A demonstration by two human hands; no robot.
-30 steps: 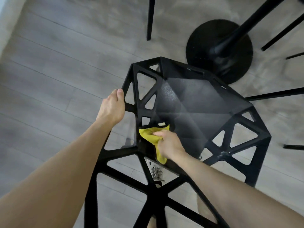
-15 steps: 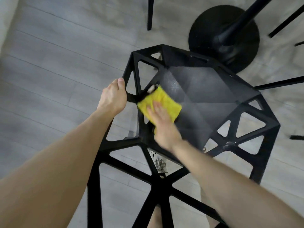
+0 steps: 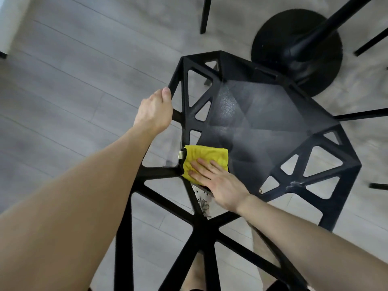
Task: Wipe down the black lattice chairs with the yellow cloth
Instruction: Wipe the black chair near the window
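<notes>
A black lattice chair (image 3: 262, 114) stands below me, seen from above and behind its backrest. The folded yellow cloth (image 3: 204, 157) lies at the seat's rear left corner, where the seat meets the backrest. My right hand (image 3: 218, 181) presses flat on the cloth with straight fingers. My left hand (image 3: 154, 111) grips the chair's left side frame; its fingers curl round the bar and are mostly hidden behind it.
A black round table base (image 3: 297, 51) with its pole stands just beyond the chair. Thin black legs (image 3: 204, 14) of other furniture cross the grey plank floor at the top and the right edge. Open floor lies to the left.
My right hand slid the cloth forward along the seat's left side, then back to the rear left corner. The left hand kept its grip on the frame.
</notes>
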